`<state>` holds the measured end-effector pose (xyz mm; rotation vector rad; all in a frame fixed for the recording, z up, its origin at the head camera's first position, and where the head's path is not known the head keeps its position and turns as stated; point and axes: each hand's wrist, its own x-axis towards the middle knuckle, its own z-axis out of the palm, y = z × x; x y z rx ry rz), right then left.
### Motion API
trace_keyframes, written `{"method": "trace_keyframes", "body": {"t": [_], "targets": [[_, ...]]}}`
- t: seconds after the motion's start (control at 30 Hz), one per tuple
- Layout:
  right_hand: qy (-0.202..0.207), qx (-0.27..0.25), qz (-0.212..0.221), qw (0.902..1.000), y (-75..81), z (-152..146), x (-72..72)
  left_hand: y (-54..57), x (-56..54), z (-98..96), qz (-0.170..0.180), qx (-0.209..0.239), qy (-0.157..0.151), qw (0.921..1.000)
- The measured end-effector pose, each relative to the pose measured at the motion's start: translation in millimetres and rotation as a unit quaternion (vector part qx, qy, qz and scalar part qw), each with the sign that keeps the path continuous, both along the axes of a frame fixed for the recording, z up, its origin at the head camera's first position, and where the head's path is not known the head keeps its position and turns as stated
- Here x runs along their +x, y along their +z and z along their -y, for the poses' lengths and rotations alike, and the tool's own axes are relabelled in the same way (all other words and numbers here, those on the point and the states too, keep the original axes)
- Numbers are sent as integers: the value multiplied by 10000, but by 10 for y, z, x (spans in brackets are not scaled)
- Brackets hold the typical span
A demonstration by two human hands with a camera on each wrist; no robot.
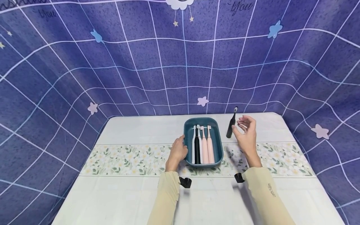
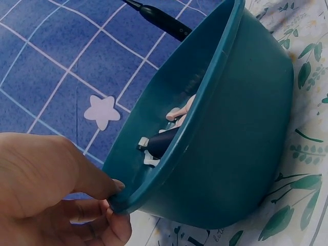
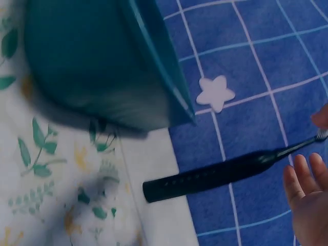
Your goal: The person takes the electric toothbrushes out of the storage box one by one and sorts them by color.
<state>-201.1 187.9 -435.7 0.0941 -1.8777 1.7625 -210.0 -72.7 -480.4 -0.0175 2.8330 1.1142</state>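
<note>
Head view: left hand pinches the rim of the bin; right hand, loosely spread, flanks an upright black toothbrush near the back edge of the table, contact unclear. Step, by judgement: positioning this toothbrush; next move calls for light fingers, lest it topple.

At lower left, the left hand pinches the near corner of the teal bin, which fills the centre and right. Inside, mid-frame, show a dark toothbrush, a white brush head and a pale pink toothbrush. Another dark handle appears at top centre, against blue gridded fabric with a pale star at left; floral cloth lines the right edge.
</note>
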Motion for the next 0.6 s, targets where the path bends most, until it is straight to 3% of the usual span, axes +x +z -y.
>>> {"method": "trace_keyframes", "body": {"t": [0.33,0.47,0.6], "targets": [[496,465,119,9976,26,304,57,15,11,-1,-36,28,-1,10000],[710,691,75,9951,-46,440,33,17,22,-1,-27,19,5,10000],[806,915,315,9920,-245,555,-59,15,30,-3,0,28,24,10000]]}}
